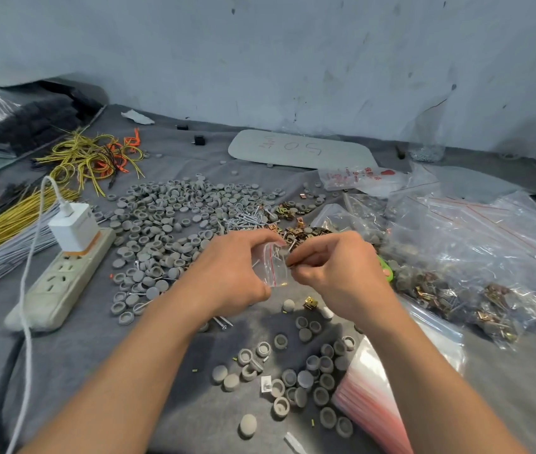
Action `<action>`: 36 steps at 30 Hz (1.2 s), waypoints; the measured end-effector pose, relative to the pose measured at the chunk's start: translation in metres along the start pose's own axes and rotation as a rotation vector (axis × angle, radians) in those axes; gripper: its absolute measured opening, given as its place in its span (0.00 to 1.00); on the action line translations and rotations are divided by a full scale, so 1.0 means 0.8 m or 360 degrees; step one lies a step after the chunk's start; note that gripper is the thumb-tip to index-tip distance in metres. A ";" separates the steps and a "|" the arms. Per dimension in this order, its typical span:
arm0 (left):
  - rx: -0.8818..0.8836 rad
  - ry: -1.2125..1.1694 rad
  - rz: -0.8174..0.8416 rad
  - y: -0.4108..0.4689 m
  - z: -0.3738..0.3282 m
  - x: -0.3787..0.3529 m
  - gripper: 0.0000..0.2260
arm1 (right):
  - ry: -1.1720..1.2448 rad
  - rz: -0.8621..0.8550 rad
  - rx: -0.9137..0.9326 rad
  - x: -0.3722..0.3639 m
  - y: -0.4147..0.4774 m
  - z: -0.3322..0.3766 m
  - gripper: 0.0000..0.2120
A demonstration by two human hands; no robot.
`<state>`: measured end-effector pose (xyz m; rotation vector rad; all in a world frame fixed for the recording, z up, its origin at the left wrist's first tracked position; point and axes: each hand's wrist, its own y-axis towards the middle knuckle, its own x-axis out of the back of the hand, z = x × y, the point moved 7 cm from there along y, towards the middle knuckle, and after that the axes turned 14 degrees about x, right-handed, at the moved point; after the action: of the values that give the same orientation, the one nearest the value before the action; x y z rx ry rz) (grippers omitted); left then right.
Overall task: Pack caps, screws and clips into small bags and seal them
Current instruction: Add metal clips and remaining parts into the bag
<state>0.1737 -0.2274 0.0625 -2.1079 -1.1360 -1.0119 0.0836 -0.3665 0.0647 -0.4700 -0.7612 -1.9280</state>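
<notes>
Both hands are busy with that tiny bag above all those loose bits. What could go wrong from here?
1. The small bag, held by the left hand, looks unsealed, with screws at its mouth; a tilt may spill them.
2. The right hand pinches at that mouth; a slip could drop parts among the loose caps below.
3. Screw tips might pierce the thin plastic.

Scuffed pale blue-grey plaster wall fills the bg, w/ dark marks & a thin crack toward its right end. Directly below the wall: work surface under wrinkled dark grey felt cloth, its far edge meeting the wall's foot. Light soft, even.
</notes>
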 end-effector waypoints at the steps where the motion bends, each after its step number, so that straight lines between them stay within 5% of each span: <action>1: -0.0001 -0.0015 0.0011 0.000 0.000 -0.001 0.33 | 0.0012 -0.0020 0.0022 -0.003 0.000 0.003 0.12; 10: -0.0033 -0.0141 0.0050 0.002 0.001 -0.001 0.21 | 0.0244 -0.0062 0.0269 -0.024 0.000 0.032 0.14; 14: -0.0019 -0.0229 0.0005 0.006 0.008 0.003 0.17 | 0.0175 -0.0325 0.0146 0.021 0.001 0.010 0.12; 19: -0.0010 -0.0264 -0.0038 0.006 0.008 0.006 0.15 | -0.0700 0.0424 -0.0207 0.021 -0.008 -0.032 0.10; 25: -0.0016 -0.0263 -0.0032 0.002 0.007 0.007 0.16 | -0.0912 0.0648 -0.0160 -0.021 -0.004 -0.028 0.04; 28: -0.0016 -0.0262 -0.0009 0.001 0.007 0.006 0.16 | -0.0688 0.0615 -0.0168 -0.019 -0.006 -0.033 0.05; 33: -0.0004 -0.0185 -0.0044 0.003 0.005 0.006 0.16 | 0.0447 0.0190 -0.0196 0.004 -0.006 -0.028 0.10; 36: 0.0002 -0.0178 -0.0048 0.002 0.005 0.006 0.16 | 0.0746 0.0176 -0.0174 -0.001 -0.006 -0.016 0.11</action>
<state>0.1783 -0.2234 0.0640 -2.1759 -1.2249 -0.9166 0.0794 -0.3731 0.0530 -0.1099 -0.3208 -1.8804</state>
